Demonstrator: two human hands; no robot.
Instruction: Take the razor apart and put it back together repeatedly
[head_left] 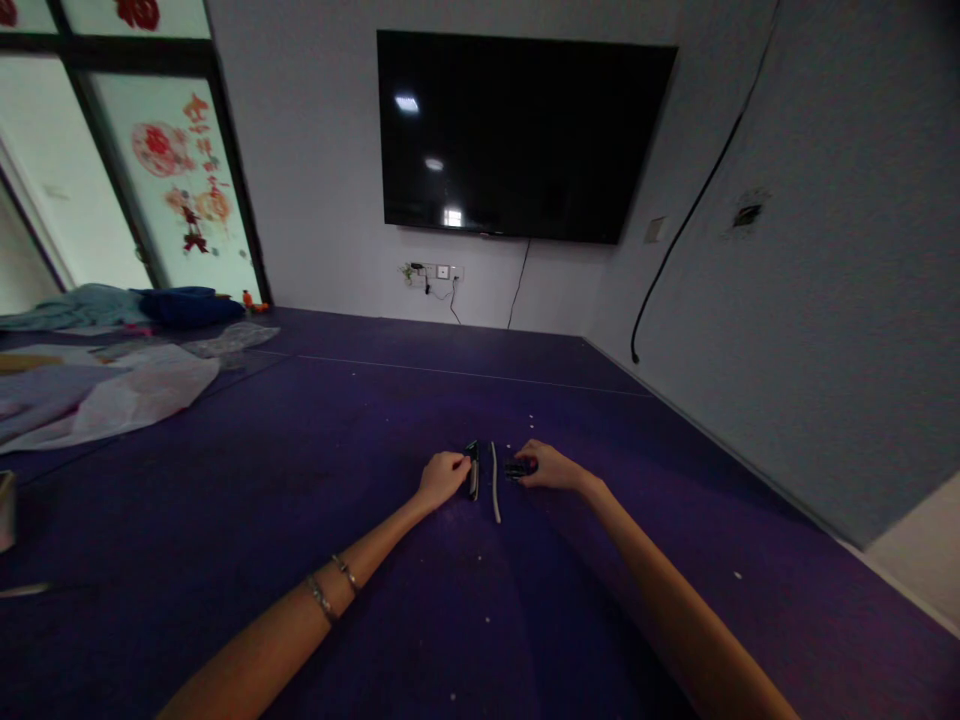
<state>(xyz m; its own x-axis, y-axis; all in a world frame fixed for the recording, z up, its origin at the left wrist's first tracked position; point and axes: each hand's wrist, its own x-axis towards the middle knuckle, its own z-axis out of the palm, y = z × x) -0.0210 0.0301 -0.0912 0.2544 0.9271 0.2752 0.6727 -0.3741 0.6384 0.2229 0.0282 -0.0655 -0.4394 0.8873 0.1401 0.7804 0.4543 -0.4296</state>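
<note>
My left hand is closed at the fingertips on a narrow dark item with a pale strip, held upright along its length near the purple surface. To its right lies a thin, slightly curved grey strip, touched by neither hand. My right hand has its fingers bent around a small black object, whose kind is too small and dark to make out. Part of that object is hidden by the fingers.
The purple mat has small white scraps on it. Crumpled plastic sheeting and blue cloth lie at the left. A television hangs on the far wall; a black cable dangles along the right wall.
</note>
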